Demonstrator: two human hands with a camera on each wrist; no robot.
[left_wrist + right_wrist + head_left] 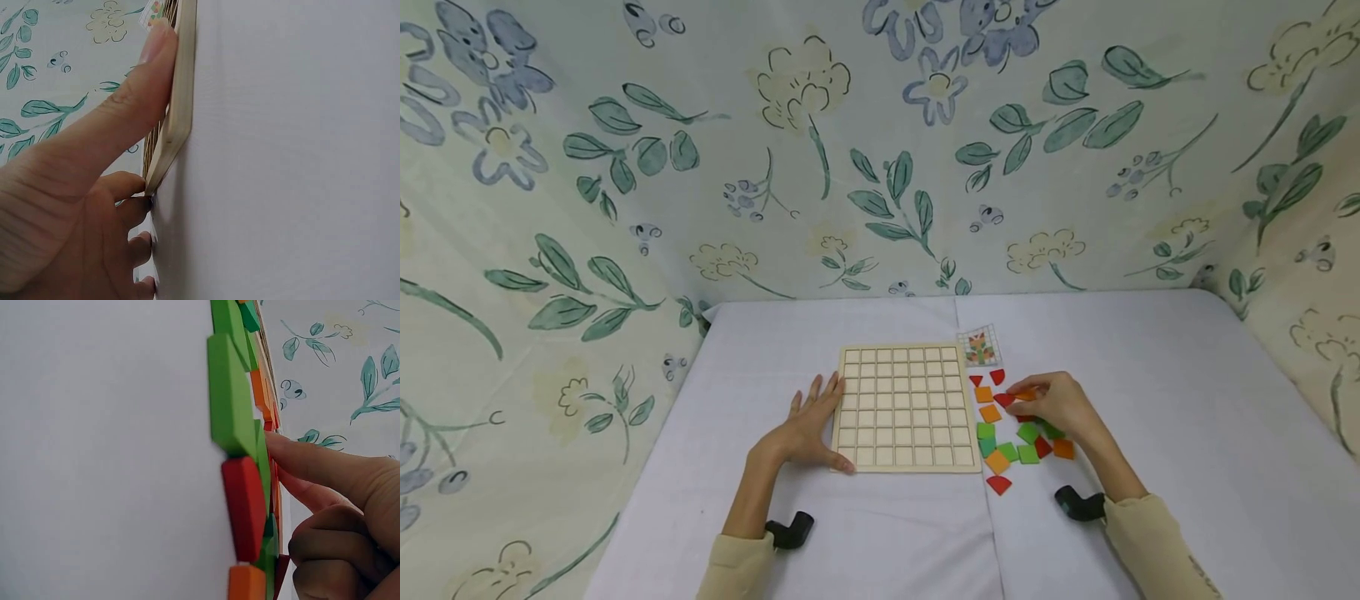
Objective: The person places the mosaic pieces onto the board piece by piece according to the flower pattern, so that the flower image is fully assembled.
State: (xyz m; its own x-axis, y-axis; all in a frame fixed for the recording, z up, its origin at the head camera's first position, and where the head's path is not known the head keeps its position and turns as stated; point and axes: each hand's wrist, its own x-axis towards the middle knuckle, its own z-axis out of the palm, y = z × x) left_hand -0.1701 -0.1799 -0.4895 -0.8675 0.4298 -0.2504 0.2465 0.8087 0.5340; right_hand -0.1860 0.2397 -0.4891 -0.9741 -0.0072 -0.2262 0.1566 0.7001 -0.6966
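A square wooden grid board lies flat on the table. My left hand rests at its left side with fingers spread, the fingertips against the left edge and the thumb on the near corner. My right hand is over the loose coloured tiles right of the board. Its thumb and index finger pinch a red fan-shaped tile, and the other fingers are curled in. An orange tile is partly hidden beneath this hand. Green tiles and a red tile lie close by in the right wrist view.
A pattern card with a coloured flower design lies by the board's far right corner. Orange squares, green pieces and another red fan-shaped tile are scattered along the right edge. White cloth covers the table; floral fabric hangs behind.
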